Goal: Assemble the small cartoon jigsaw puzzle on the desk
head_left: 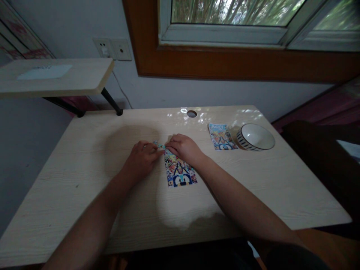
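One bowl (255, 137), spare card (222, 136), right of held card (180, 170)

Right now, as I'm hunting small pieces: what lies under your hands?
The top end of a colourful packet, flat on the table. The left hand and right hand cover that end; anything beneath the fingers is hidden.

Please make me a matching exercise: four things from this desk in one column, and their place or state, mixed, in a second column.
1. near packet
2. far packet
3. bowl
4. round hole

a. at the back edge of the desk
b. white inside, striped outside
c. pinched at its far end by the left hand and the right hand
d. flat, just left of the bowl

Pairs: 1-c, 2-d, 3-b, 4-a
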`<state>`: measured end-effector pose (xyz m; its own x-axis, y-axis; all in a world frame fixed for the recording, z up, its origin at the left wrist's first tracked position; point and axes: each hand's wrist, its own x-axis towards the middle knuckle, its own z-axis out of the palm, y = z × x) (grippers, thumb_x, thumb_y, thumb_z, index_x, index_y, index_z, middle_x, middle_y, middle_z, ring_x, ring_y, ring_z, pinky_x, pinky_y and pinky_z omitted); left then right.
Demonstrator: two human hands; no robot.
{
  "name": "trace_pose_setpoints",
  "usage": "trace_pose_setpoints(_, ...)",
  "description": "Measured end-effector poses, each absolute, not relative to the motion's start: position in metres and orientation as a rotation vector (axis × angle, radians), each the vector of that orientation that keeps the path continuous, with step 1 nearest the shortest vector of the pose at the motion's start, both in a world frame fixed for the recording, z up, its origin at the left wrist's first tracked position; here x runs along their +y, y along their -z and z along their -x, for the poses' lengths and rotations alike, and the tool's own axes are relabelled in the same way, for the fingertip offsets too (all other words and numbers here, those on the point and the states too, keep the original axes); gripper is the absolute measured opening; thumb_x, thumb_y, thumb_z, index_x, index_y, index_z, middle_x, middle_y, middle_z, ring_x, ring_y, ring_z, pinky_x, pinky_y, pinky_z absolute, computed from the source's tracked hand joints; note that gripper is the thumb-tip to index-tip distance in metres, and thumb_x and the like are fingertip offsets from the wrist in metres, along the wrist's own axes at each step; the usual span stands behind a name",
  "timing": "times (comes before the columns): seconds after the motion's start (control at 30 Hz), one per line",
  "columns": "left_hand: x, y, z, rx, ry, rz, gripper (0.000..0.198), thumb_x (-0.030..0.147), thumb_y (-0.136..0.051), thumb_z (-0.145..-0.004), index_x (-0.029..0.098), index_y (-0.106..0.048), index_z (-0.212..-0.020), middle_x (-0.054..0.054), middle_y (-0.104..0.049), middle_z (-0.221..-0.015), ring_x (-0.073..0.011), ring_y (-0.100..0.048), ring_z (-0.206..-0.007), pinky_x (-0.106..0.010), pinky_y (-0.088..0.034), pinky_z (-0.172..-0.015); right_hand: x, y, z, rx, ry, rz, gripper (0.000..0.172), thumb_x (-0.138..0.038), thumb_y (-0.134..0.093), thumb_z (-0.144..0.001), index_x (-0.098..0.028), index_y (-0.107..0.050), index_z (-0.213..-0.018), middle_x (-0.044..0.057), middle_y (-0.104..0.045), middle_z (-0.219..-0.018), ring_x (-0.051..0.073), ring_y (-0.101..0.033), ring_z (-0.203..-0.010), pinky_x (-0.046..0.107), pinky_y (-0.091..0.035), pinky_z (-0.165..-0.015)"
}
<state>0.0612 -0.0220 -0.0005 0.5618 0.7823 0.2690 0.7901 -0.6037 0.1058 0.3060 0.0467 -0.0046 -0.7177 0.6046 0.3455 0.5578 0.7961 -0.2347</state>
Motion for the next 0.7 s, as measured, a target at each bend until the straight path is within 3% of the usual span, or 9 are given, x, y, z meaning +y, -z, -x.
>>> trace_pose_setpoints(0.7,-0.0237,-0.0044,-0.0634,-1.408,0.468,2.749,0.035,0.023,-0.057,-0.101,0.029,-0.071,-0.132,-0.011,-0.065,-0.132,-0.0322,-0.049,-0.117,-0.054,-0.043,-0.103,0.0507,0.0132,-0.3086,-2.426,-0.419,0.814,0.015,-0.023,-0.066,-0.101,-0.021,-0.08,-0.106,0.008,-0.075,-0.1,0.023,-0.064,-0.098,0.039,-0.051,-0.093)
